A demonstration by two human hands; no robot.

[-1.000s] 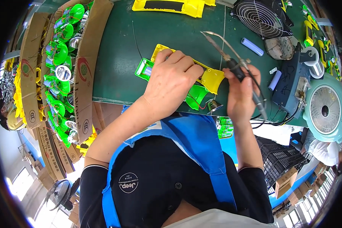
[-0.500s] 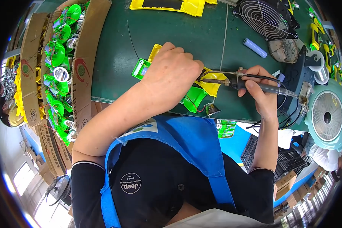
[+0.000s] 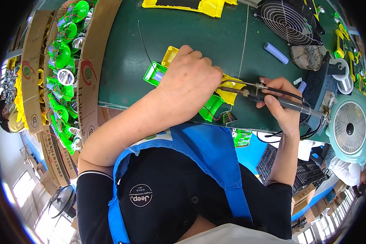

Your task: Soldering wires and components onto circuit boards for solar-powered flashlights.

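My left hand (image 3: 191,79) lies closed over a green and yellow plastic lamp casing, knuckles up; its fingertips and whatever they grip are hidden underneath. Left of that hand, a green end (image 3: 149,78) of the casing shows part of a blue cylindrical battery (image 3: 158,76), and a thin black wire (image 3: 142,42) rises from there. To the right, a yellow flared part (image 3: 227,97) and a green flared part (image 3: 210,107) with a red wire stick out. My right hand (image 3: 285,107) grips a soldering iron (image 3: 254,96) with a feed tube, its tip reaching beside my left hand over the yellow part.
A cardboard box (image 3: 87,77) of green lamp parts stands at left. Loose on the green table (image 3: 122,61) lies a blue battery (image 3: 276,53). Farther right are a black fan (image 3: 286,20), a solder spool (image 3: 345,83) and a pale green fan (image 3: 349,122). Yellow casings (image 3: 209,7) lie at the back.
The whole view has shifted slightly. The soldering iron's tip end sits a little lower and closer against my left hand. Both hands keep their hold.
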